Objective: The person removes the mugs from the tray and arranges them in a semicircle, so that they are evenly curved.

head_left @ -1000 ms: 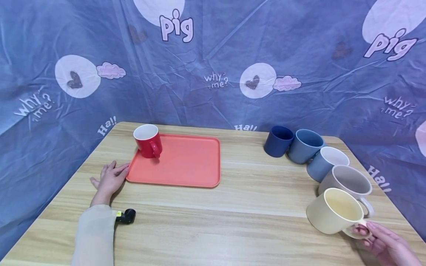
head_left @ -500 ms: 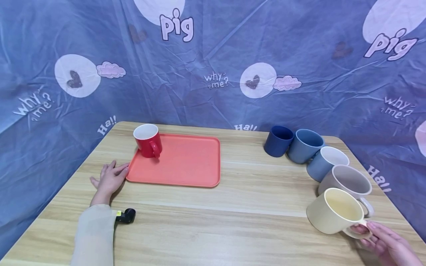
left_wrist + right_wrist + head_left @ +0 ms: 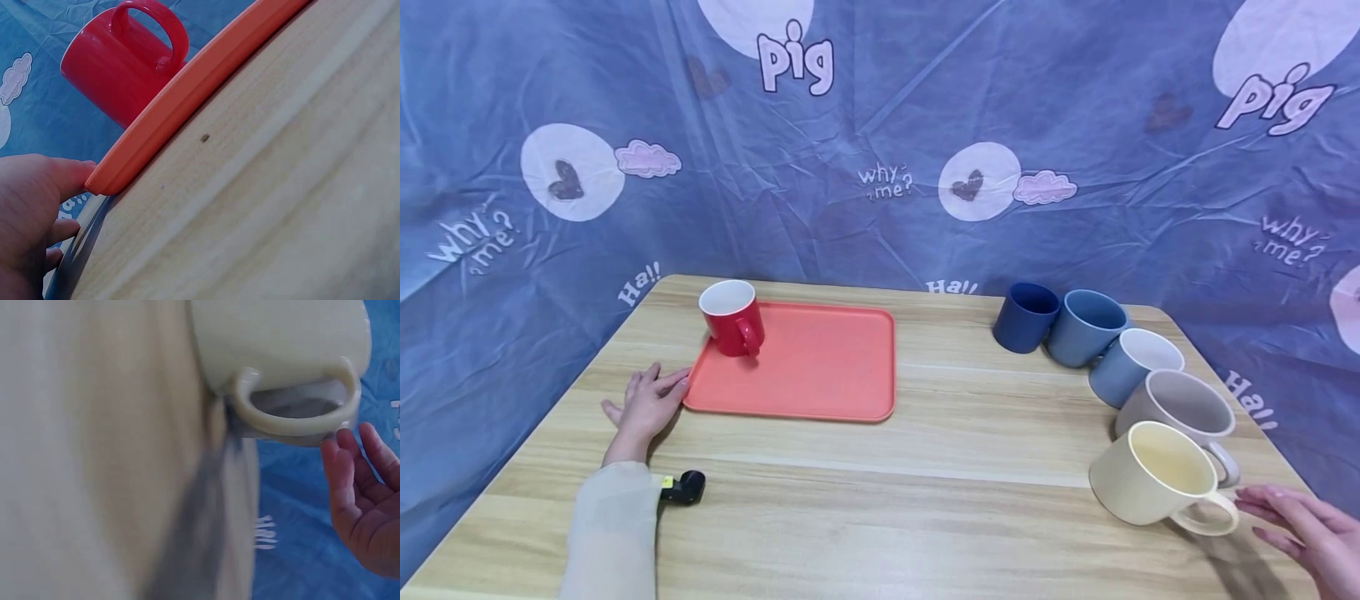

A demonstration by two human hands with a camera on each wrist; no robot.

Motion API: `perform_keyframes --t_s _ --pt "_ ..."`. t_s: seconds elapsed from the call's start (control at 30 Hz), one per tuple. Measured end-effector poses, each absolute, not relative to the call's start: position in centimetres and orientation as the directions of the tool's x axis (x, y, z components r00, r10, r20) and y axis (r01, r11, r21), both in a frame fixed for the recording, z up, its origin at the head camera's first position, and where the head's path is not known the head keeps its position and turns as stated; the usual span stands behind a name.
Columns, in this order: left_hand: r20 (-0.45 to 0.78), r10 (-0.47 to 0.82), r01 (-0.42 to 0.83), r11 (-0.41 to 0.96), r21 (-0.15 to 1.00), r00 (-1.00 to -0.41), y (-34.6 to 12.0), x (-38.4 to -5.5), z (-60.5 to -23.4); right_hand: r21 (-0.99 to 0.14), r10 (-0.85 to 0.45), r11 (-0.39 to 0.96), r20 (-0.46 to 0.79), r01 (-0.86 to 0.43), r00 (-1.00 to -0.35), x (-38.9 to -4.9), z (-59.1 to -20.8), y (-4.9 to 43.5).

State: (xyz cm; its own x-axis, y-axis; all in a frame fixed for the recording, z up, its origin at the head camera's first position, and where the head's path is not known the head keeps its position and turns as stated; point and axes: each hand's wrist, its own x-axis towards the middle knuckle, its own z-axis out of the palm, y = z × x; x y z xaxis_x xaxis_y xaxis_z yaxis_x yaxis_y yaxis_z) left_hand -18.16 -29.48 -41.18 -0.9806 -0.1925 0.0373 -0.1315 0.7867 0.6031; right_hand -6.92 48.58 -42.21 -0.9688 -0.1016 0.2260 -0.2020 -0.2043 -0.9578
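Note:
My left hand (image 3: 651,408) lies at the left edge of a coral-red tray (image 3: 827,367), its fingertips touching the corner. In the left wrist view the thumb (image 3: 69,178) meets the tray's rim. A red mug (image 3: 733,321) with a white inside stands upright on the tray's left end. At the right, my right hand (image 3: 1311,529) holds nothing and stays just off the handle of a cream mug (image 3: 1131,483). The right wrist view shows its fingertips (image 3: 337,462) close by the cream handle (image 3: 294,425), spread apart.
Behind the cream mug a row of mugs runs back: a grey-beige mug (image 3: 1183,408), a light blue mug (image 3: 1116,375), a mid-blue mug (image 3: 1075,337) and a navy mug (image 3: 1022,325). A blue printed cloth (image 3: 887,100) hangs behind the wooden table (image 3: 925,517).
My right hand has let go of the cream mug's handle and drawn back to the right, fingers loosened. The mug stays in place. My left hand has not moved.

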Motion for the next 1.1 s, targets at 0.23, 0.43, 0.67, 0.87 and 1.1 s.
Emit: perform_keyframes --t_s 0.23,0.43,0.67,0.87,1.1 --pt "0.044 -0.191 -0.126 0.786 0.605 -0.981 -29.5 -18.2 -41.2 -0.944 -0.014 0.108 0.311 -0.311 -0.95 -10.7 -41.3 52.6" --pt "0.042 -0.191 -0.127 0.786 0.605 -0.981 -29.5 -18.1 -41.2 -0.92 -0.017 0.208 0.335 -0.331 -0.942 -12.0 -32.0 43.4" --pt "0.038 -0.194 -0.131 0.78 0.612 -0.98 -29.4 -18.1 -41.1 -0.763 -0.056 0.609 0.23 -0.216 -0.971 -13.4 -24.4 34.0" --pt "0.041 -0.188 -0.124 0.783 0.609 -0.981 -29.5 -18.1 -41.1 -0.698 -0.138 0.673 0.205 -0.244 -0.969 -16.3 -22.6 30.2" --pt "0.041 -0.186 -0.123 0.784 0.609 -0.982 -29.4 -18.0 -41.1 -0.656 -0.189 0.711 0.168 -0.253 -0.968 -19.1 -21.2 24.6"
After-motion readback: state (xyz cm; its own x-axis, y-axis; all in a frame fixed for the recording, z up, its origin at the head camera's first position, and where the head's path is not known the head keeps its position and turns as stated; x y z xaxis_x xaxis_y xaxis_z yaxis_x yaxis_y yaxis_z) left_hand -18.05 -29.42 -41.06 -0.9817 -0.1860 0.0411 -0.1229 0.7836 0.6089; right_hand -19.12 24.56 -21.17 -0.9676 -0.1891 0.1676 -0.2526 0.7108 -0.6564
